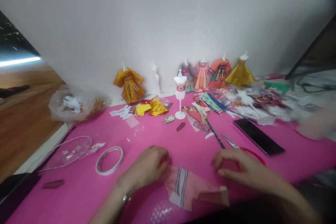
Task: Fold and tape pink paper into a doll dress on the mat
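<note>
A small pink doll garment (193, 183) with two dark patterned trim strips lies on the pink mat near its front edge. My left hand (152, 164) is closed at the garment's upper left edge, its fingertips curled under and partly hidden. To the garment's right, my right hand (238, 166) hovers or rests with fingers loosely bent, a gap between thumb and fingers and nothing visible in them. Just beyond that hand are red-handled scissors (232, 141), blades pointing up-left. A brownish strip with a pale end (224, 196) extends from the garment's right side.
A tape roll (109, 161) lies left on the pink mat (141, 133). A white mini dress stand (180, 94) rises mid-mat. Dressed doll forms (220, 73) line the wall. At right are a phone (258, 136), a fabric pile (252, 103) and another person's blurred hand (319, 124).
</note>
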### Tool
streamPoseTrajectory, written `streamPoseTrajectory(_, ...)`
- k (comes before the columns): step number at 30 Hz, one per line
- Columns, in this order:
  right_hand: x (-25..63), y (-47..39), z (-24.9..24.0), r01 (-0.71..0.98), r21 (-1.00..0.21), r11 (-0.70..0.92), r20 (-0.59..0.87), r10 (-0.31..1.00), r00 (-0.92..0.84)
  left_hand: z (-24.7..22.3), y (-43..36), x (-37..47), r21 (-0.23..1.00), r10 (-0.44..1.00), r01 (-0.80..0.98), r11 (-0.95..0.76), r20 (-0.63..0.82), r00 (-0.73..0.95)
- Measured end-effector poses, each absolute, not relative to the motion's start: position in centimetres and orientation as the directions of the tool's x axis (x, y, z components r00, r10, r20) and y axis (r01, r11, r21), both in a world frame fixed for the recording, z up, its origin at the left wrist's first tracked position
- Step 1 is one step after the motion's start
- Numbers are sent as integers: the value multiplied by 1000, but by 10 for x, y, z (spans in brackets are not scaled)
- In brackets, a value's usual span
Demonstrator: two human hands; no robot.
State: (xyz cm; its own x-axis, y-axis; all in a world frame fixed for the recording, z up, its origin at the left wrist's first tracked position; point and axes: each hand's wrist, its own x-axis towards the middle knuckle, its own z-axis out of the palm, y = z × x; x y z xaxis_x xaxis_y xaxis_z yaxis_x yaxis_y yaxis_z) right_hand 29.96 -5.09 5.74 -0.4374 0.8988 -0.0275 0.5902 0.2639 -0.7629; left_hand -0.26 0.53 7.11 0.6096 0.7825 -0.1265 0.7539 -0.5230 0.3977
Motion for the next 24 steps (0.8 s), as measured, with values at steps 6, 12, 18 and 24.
streamPoseTrajectory(6, 249, -52, 32, 834, -523, 172, -114, 957, -268, 52, 1, 4, 457, 810, 748, -482, -92, 579)
streamPoseTrajectory(12, 249, -51, 21, 760, -611, 220, -37, 952, -305, 47, -9, -12, 553, 825, 710, -436, -70, 561)
streamPoseTrajectory(18, 260, -41, 58, 550, -752, 363, 209, 923, -324, 83, -19, -30, 750, 867, 570, -336, 10, 498)
streamPoseTrajectory(24, 257, -27, 64, 470, -810, 351, 198, 918, -344, 98, -25, -31, 820, 854, 517, -247, -68, 516)
